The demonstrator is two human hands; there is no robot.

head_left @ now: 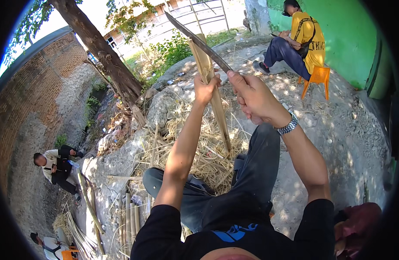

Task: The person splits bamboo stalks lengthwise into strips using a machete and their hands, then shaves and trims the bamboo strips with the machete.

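Bamboo slat (210,82), long and pale, stands nearly upright between the seated person's knees, its lower end planted in a heap of bamboo shavings (208,156) on the ground. The left hand (207,89) is wrapped tight around the slat near its upper part. The right hand (251,97), with a metal wristwatch (288,125) on the wrist, is clenched around the handle of a long dark curved blade (195,37); the handle itself is hidden inside the fist. The blade lies across the top of the slat, and whether its edge bites into the wood is hard to make out.

Much of the person is cut off: only black sleeves, dark trousers and the chest show at the lower edge.

No container is in view; the shavings lie loose. A bundle of several cut bamboo lengths (128,216) lies on the ground at lower left, too crowded to count exactly.

Three other people are visible. One in a yellow shirt (308,34) sits on an orange chair (317,76) by a green wall (347,39). One crouches at the left (56,167) below a brick wall (39,82). A third at the bottom left is mostly cut off. One tree trunk (104,52) leans across the upper left.
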